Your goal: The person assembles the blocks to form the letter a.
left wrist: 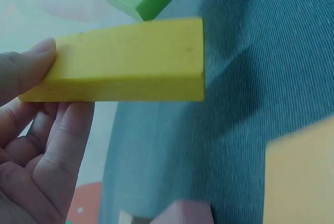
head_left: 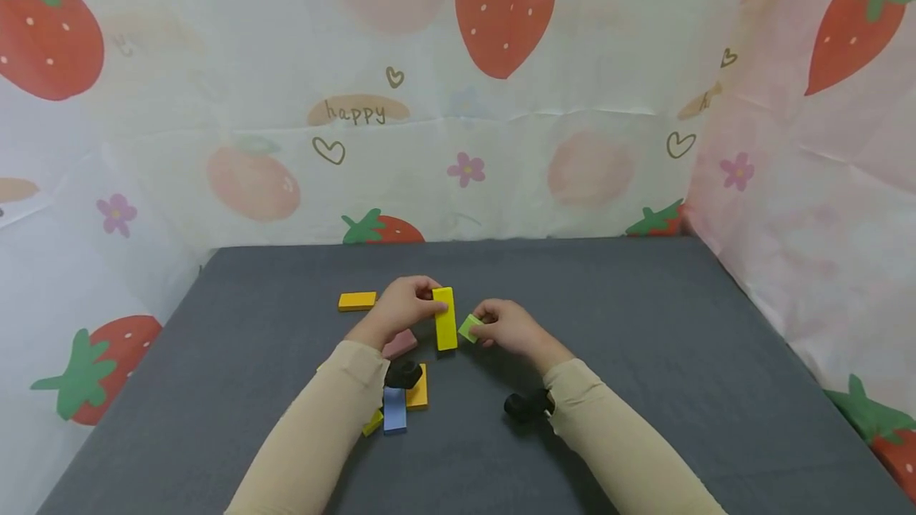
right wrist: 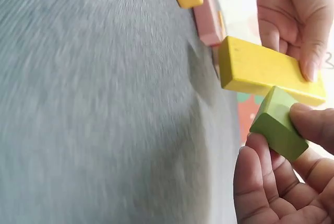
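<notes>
My left hand (head_left: 406, 306) pinches a long yellow block (head_left: 445, 319) near its top end, thumb on one side and fingers on the other. The block stands nearly upright in the head view, and its shadow falls on the cloth in the left wrist view (left wrist: 130, 57). Just to the right, my right hand (head_left: 517, 330) pinches a small green block (right wrist: 279, 125) between thumb and fingers. In the right wrist view the green block overlaps the lower edge of the yellow block (right wrist: 261, 67).
A dark grey cloth (head_left: 644, 324) covers the table. An orange-yellow block (head_left: 357, 301) lies left of my left hand, a pink block (head_left: 399, 344) under its wrist. Nearer me are a blue block (head_left: 395, 410), another orange-yellow block (head_left: 418, 388) and a yellow-green one (head_left: 372, 423).
</notes>
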Tool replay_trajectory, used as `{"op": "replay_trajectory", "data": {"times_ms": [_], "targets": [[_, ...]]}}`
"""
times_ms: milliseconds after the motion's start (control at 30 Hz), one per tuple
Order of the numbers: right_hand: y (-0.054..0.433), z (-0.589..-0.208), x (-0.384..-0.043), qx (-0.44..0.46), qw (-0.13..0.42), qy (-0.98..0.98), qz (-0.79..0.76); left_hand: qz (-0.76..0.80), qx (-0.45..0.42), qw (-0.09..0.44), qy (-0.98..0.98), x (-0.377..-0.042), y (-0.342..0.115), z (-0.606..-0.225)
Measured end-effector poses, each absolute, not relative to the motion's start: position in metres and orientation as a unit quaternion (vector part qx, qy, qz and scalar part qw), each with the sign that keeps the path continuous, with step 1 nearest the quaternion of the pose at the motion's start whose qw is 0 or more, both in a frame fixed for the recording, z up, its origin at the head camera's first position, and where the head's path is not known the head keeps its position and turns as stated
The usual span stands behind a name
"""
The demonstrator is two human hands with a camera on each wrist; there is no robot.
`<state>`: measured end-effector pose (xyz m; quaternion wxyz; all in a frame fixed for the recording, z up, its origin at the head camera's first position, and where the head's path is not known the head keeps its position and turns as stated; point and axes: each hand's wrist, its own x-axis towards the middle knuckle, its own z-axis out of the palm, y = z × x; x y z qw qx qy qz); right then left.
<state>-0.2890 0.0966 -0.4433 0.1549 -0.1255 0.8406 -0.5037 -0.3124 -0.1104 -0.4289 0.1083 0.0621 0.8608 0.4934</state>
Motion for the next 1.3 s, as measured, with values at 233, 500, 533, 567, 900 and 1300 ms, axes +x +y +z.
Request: {"op": "replay_trajectory", "data": {"times_ms": [233,500,533,567,900,1300], "targets": [[0.119,-0.433,-0.286,-0.102,0.151,0.841,-0.509,0.490,0.066,0.103,0.863,-0.313,-0.095,-0.426],[0.144,-0.435,-0.281,-0.075,0.142,0.828,-0.537,0.526,0.094,0.122,0.837,-0.313,-0.071,-0.429],[0.146,-0.435,-0.280,-0.072,0.143,0.827,-0.539,0.533,0.096,0.124,0.831,-0.313,-0.067,-0.429],[0.149,-0.436,-0.279,-0.070,0.143,0.826,-0.540,0.540,0.096,0.126,0.827,-0.314,-0.063,-0.429],[0.173,-0.445,-0.269,-0.066,0.136,0.800,-0.581,0.557,0.122,0.130,0.811,-0.321,-0.027,-0.436],[0.188,-0.460,-0.253,-0.054,0.143,0.763,-0.628,0.576,0.115,0.167,0.792,-0.330,-0.001,-0.448]]}}
